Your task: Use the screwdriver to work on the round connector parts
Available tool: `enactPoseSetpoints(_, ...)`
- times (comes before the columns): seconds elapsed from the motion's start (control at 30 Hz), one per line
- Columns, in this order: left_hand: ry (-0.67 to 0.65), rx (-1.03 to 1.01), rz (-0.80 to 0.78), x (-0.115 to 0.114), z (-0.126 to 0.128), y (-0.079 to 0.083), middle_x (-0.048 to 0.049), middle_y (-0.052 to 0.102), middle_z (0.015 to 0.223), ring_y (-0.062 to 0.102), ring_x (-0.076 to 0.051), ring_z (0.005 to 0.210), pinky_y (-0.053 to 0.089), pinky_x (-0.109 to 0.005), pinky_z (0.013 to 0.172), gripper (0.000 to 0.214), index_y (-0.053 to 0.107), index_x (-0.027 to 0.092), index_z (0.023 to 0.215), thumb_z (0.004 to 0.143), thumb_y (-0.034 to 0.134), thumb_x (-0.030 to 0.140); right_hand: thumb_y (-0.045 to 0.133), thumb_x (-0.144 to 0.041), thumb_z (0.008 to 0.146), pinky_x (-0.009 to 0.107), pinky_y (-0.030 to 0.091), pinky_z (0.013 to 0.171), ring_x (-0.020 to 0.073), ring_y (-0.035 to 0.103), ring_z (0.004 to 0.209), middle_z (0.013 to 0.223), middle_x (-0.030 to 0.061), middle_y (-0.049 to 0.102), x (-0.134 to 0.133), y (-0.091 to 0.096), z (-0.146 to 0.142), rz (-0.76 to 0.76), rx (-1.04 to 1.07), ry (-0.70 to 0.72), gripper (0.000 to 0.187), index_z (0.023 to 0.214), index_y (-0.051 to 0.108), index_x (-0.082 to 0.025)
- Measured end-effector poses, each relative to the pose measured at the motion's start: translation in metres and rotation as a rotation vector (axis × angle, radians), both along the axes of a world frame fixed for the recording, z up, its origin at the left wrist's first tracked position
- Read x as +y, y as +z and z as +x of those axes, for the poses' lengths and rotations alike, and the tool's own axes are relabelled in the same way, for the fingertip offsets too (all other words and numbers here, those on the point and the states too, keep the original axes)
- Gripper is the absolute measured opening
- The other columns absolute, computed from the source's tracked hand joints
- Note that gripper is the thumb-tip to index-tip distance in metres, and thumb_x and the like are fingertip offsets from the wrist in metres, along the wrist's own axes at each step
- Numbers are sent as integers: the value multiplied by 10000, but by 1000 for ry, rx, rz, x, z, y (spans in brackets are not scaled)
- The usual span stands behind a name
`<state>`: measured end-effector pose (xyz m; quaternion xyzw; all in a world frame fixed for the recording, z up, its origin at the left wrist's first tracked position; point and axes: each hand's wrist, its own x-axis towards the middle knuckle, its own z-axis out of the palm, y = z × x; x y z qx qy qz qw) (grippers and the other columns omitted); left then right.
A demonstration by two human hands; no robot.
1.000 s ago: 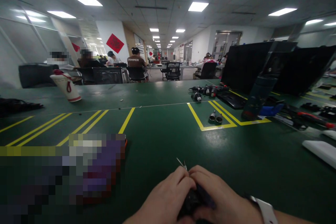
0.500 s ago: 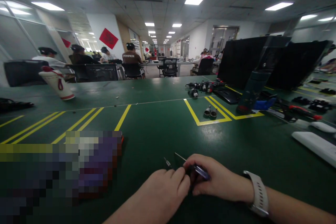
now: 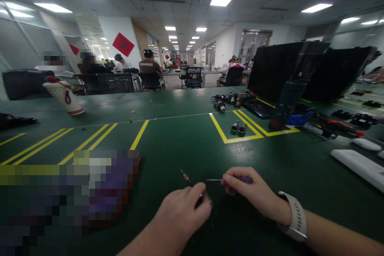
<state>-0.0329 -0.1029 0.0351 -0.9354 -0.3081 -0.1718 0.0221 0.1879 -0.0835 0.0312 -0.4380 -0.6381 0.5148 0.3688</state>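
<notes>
My left hand, low in the middle of the head view, is closed around a slim dark pen-like tool. The tool's thin metal tip points up and to the left, and its other end shows by my thumb. To the right, my right hand grips a small screwdriver with a purple-blue handle. The thin shaft lies level and points left, toward the tool but apart from it. A few tiny pieces, too small to name, lie on the table just right of my left hand.
The green table carries yellow tape lines. Two metal cup-shaped parts sit inside a taped corner. Beyond are black parts with cables, a dark bottle and monitors. A white bar lies right; a cup stands left.
My hands have moved apart. The screwdriver has swung from slanting to nearly level, and the pen-like tool has shifted slightly left with more of it showing.
</notes>
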Motion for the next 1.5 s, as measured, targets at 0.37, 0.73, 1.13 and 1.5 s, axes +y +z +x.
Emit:
enactPoseSetpoints(0.37,382,-973,-938,8,12,-4,-3,654,837,652,-177,799,508,-307,722,255,524,196,909,695,610,86,505,-539,829,179,287,395,58,395,391,437,-47,458,-8,3,-3,-73,-30,95,503,521,577,-148)
enactPoseSetpoints(0.73,412,-1068,-1065,6,16,1,-39,709,878,667,-216,868,498,-359,816,352,619,177,958,619,666,97,439,-487,878,212,322,433,80,395,413,433,-47,408,-15,8,-7,116,-255,92,505,500,543,-169)
enactPoseSetpoints(1.13,488,-1160,-1122,-4,16,10,-69,708,1035,636,-234,997,458,-387,903,371,636,175,1049,680,631,139,373,-361,937,237,380,481,110,486,481,519,-8,506,-29,17,-2,461,-68,-57,422,604,562,-183)
enactPoseSetpoints(1.5,518,-1183,-1051,-4,26,10,-59,734,930,677,-230,897,505,-337,822,282,678,170,925,650,623,137,349,-198,944,257,417,558,140,522,602,614,53,585,-44,24,-13,887,-273,167,296,759,575,-149)
